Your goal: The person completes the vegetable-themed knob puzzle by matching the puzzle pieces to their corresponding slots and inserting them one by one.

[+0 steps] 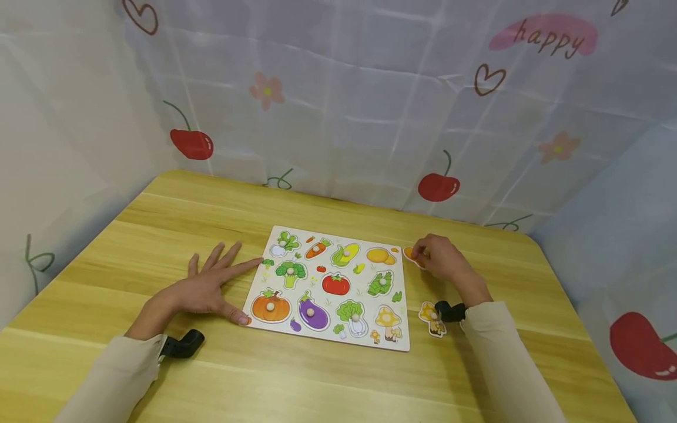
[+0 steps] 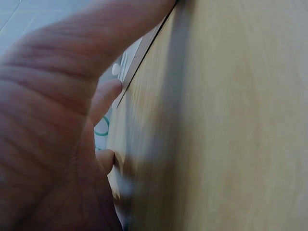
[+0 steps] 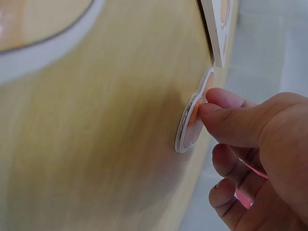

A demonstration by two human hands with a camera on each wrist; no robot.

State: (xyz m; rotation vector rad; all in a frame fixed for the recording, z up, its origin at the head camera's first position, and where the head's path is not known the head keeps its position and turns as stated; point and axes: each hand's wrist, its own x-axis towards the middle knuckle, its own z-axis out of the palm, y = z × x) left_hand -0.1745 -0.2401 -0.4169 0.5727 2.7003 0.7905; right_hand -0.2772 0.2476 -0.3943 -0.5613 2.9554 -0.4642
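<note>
A white vegetable puzzle board (image 1: 312, 273) lies on the table, with knobbed pieces such as the pumpkin (image 1: 271, 308) and the eggplant (image 1: 314, 313) in it. My left hand (image 1: 206, 291) is spread at its left side, forefinger and thumb touching the edge. Off the board's top right corner, my right hand (image 1: 441, 258) pinches an orange, two-lobed potato piece (image 3: 192, 115) by its middle between thumb and forefinger. That piece lies on or just over the tabletop; I cannot tell which. A mushroom piece (image 1: 431, 320) rests right of the board, partly hidden by the wrist camera.
The wooden table (image 1: 296, 382) meets a printed curtain (image 1: 338, 117) at the back, and curtains hang on both sides. Black wrist cameras (image 1: 182, 344) stick out from both sleeves. The board shows a printed potato spot (image 1: 378, 255) and a printed mushroom spot (image 1: 388, 318) at its right.
</note>
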